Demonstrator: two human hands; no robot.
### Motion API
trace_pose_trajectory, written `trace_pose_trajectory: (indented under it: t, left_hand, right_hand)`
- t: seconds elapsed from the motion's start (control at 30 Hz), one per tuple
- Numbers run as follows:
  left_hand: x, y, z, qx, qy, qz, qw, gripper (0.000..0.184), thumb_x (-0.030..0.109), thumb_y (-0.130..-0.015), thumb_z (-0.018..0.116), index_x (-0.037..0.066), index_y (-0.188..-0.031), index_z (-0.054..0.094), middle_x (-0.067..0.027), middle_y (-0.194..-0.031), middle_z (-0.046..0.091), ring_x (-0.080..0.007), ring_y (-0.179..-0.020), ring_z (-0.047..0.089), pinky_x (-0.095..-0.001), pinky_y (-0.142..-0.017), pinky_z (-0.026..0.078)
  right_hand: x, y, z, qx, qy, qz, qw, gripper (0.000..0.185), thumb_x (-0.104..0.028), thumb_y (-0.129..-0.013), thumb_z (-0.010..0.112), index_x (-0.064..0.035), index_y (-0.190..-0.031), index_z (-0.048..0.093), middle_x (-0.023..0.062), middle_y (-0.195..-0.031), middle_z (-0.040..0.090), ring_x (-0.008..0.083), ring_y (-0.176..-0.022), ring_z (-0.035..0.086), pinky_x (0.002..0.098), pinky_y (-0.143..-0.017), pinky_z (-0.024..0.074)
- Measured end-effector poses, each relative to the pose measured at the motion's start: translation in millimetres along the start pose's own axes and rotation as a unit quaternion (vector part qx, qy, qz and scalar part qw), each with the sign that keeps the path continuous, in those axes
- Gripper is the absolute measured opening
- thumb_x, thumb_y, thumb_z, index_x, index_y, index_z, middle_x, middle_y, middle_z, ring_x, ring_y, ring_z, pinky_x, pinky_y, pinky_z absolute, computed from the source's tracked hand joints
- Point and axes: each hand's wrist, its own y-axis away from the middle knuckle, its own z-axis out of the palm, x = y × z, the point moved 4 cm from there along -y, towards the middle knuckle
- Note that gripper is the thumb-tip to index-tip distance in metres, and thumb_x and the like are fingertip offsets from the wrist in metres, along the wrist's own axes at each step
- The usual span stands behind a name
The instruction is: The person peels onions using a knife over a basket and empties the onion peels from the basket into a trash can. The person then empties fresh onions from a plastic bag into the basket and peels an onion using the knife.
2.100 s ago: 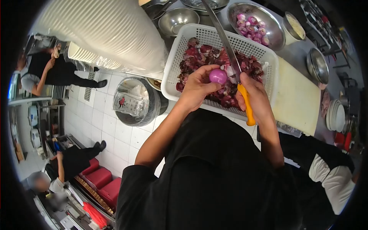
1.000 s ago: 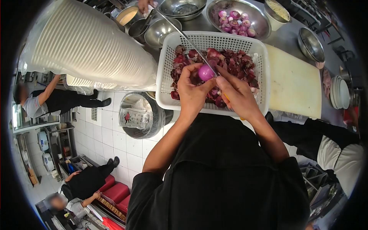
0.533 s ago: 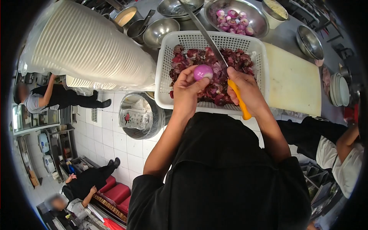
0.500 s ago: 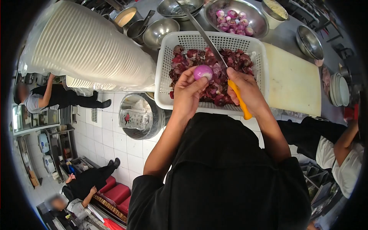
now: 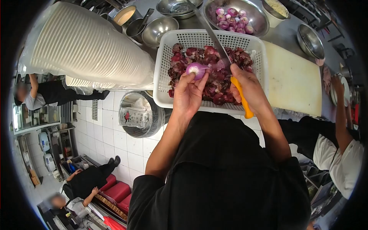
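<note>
Over the near side of a white plastic basket (image 5: 163, 57), my left hand (image 5: 188, 94) grips a purple onion (image 5: 194, 70) between thumb and fingers. A pale cut end shows on the onion. My right hand (image 5: 251, 89) is wrapped round the yellow handle of a long knife (image 5: 216, 44), whose blade points up and away to the left. The blade is apart from the onion. Beneath both hands, dark red onions and skins (image 5: 214, 90) fill the basket.
Right of the basket lies a cutting board (image 5: 293, 80). Behind it, a steel bowl (image 5: 260, 23) holds peeled onions (image 5: 232, 19). Stacked white containers (image 5: 88, 46) stand left, above a lined bin (image 5: 140, 115). A co-worker's arm (image 5: 340, 107) reaches to plates (image 5: 342, 92) at right.
The onion has turned in my left hand, its pale end now facing left. My right hand and the knife have shifted slightly right. The co-worker at right has reached to the plates.
</note>
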Motion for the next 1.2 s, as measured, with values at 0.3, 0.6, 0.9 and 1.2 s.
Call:
trace_pose_trajectory:
  t: [0.3, 0.6, 0.9, 1.2]
  left_hand:
    - [6.0, 5.5, 1.0, 0.021, 0.037, -0.056, 0.997, 0.034, 0.02, -0.091, 0.06, -0.003, -0.116, 0.056, -0.021, -0.116, 0.063, -0.0327, -0.109, 0.062, -0.035, -0.091, 0.054]
    - [2.1, -3.8, -1.5, 0.025, -0.02, -0.105, 0.994, 0.03, 0.021, -0.092, 0.062, -0.001, -0.113, 0.06, -0.0118, -0.106, 0.066, -0.025, -0.097, 0.063, -0.0344, -0.087, 0.054]
    - [-25.2, -95.6, 58.4, 0.016, -0.195, -0.053, 0.979, 0.027, 0.019, -0.095, 0.064, 0.001, -0.115, 0.062, -0.008, -0.112, 0.065, -0.0184, -0.102, 0.061, -0.0335, -0.095, 0.051]
    - [3.2, -153.9, 125.5, 0.009, -0.248, 0.086, 0.965, 0.016, 0.017, -0.095, 0.063, 0.002, -0.1, 0.062, -0.0096, -0.096, 0.059, -0.0235, -0.094, 0.063, -0.0419, -0.091, 0.053]
  right_hand:
    - [-5.8, 3.9, -9.8, 0.031, 0.041, -0.006, 0.999, 0.047, -0.049, -0.099, 0.053, -0.0048, -0.114, 0.062, 0.0022, -0.057, 0.049, 0.0103, -0.046, 0.045, 0.026, -0.043, 0.0347]
    - [-13.4, 16.7, -32.5, 0.064, 0.009, 0.003, 0.998, 0.042, -0.043, -0.102, 0.048, -0.0042, -0.115, 0.057, 0.0015, -0.059, 0.045, 0.0096, -0.044, 0.041, 0.0241, -0.042, 0.0338]
    - [-14.8, 40.0, -92.9, 0.158, -0.013, -0.053, 0.986, 0.064, -0.044, -0.101, 0.049, -0.0031, -0.149, 0.037, 0.0006, -0.057, 0.044, 0.0084, -0.045, 0.04, 0.0245, -0.044, 0.0341]
    - [-1.5, 30.2, -118.2, 0.135, -0.017, -0.038, 0.99, 0.065, -0.045, -0.101, 0.05, -0.0047, -0.15, 0.035, 0.0007, -0.059, 0.046, 0.0083, -0.047, 0.041, 0.0245, -0.045, 0.0345]
